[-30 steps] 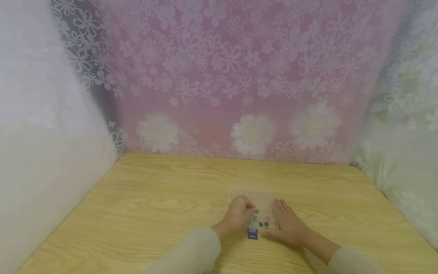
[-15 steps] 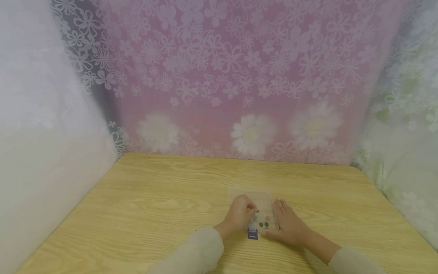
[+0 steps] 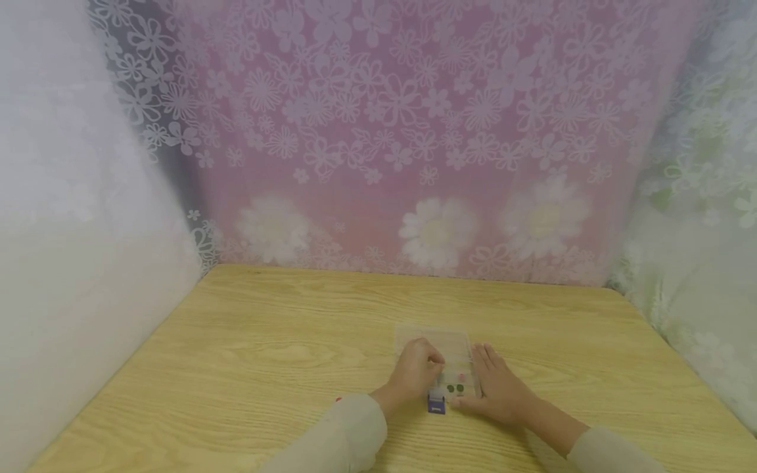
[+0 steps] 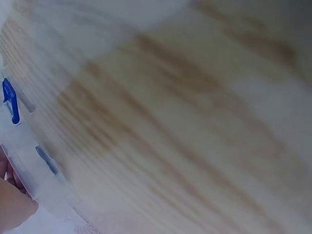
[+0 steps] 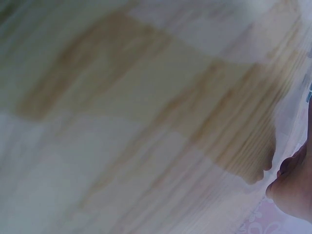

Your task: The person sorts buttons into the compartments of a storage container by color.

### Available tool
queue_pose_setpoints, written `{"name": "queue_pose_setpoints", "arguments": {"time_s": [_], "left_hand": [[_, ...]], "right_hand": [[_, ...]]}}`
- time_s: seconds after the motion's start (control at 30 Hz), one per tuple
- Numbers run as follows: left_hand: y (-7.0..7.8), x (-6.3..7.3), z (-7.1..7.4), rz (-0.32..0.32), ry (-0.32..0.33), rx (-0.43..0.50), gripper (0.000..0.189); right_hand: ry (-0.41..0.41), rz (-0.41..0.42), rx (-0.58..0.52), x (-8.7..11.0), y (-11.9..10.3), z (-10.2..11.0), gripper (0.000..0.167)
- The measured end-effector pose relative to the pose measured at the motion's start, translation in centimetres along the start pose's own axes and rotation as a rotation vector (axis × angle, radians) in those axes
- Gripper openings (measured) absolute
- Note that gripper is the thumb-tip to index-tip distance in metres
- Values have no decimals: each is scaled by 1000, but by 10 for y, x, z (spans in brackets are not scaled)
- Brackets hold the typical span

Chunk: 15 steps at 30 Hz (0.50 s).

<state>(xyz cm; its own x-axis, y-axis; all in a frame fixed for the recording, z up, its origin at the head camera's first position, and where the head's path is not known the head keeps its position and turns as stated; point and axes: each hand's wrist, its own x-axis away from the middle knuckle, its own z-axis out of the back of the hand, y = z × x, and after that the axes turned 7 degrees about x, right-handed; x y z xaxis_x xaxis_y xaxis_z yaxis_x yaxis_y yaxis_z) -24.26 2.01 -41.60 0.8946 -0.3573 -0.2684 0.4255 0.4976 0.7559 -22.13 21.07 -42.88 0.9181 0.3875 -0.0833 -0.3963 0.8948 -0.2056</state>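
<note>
A clear plastic compartment case [image 3: 440,337] lies on the table before me, a purple-blue latch [image 3: 436,405] at its front. My left hand [image 3: 412,369] is over the case, its fingers curled and fingertips together low over a compartment; they hide what is between them, so I cannot tell what they hold. In the left wrist view that hand [image 4: 15,207] shows beside the case wall. Dark green round pieces [image 3: 455,388] and a small pink piece [image 3: 461,377] lie inside the case. My right hand [image 3: 499,391] rests along the right side, fingers straight, thumb at the front corner.
The wood-grain table [image 3: 266,341] spreads around the case. A small red thing [image 3: 339,399] peeks out beside my left sleeve [image 3: 349,427]. Flower-printed cloth [image 3: 414,131] hangs behind the table and along both sides.
My left fingertips have shifted slightly right; the small dark round piece seen at them before is now out of sight. The red thing by the sleeve has come into view. The right hand stays put.
</note>
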Motion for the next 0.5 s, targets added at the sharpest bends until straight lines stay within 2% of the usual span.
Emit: {"name": "queue_pose_setpoints", "arguments": {"time_s": [0.27, 0.5], "left_hand": [[3, 2, 6, -3, 9, 16, 7], [1, 4, 10, -19, 13, 3, 8]], "right_hand": [[-6, -10, 6, 0, 0, 1, 108], [-12, -15, 0, 0, 0, 0, 109]]}}
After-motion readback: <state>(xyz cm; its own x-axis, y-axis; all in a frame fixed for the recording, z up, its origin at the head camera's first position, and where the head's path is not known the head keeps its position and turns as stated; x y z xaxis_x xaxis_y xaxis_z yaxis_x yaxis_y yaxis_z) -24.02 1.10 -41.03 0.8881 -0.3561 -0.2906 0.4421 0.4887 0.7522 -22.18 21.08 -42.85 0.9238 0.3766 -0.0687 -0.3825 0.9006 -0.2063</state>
